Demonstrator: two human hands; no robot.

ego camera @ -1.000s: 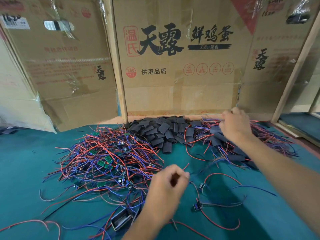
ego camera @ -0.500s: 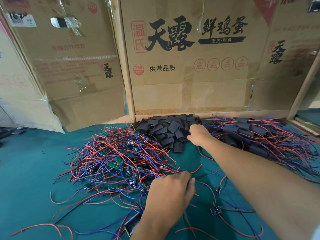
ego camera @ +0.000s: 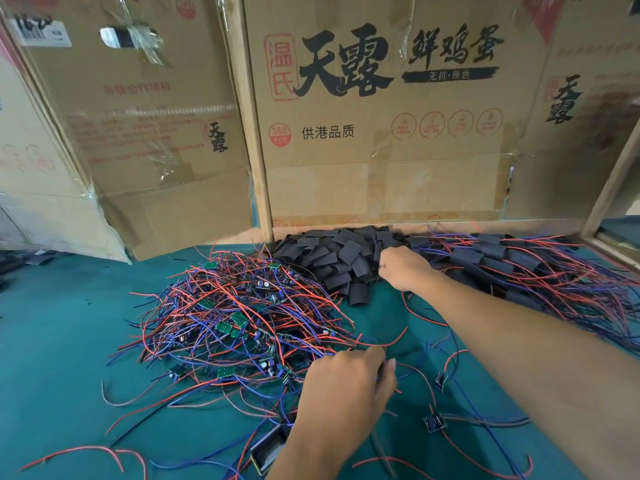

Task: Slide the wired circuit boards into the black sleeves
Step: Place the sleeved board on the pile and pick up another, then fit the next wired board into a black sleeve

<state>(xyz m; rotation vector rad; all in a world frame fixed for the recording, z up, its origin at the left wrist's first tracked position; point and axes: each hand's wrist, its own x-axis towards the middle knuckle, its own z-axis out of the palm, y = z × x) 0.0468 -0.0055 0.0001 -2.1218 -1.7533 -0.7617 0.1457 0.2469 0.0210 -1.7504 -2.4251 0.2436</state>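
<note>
A tangled heap of small green circuit boards with red and blue wires (ego camera: 235, 317) lies left of centre on the green table. Behind it sits a pile of empty black sleeves (ego camera: 332, 258). My right hand (ego camera: 403, 268) reaches into that pile's right edge, its fingers curled on a sleeve. My left hand (ego camera: 346, 386) is at the near edge of the wire heap, fingers pinching wires there. To the right lies a heap of sleeved boards with trailing wires (ego camera: 519, 271).
Cardboard boxes (ego camera: 381, 133) form a wall behind the piles. Loose wired boards (ego camera: 434, 420) lie on the green table (ego camera: 62, 341) near my forearms. A small open black box (ego camera: 268, 452) sits beside my left wrist.
My right hand moved from the sleeved heap on the right over to the pile of empty black sleeves. My left hand stayed at the wire heap's near edge.
</note>
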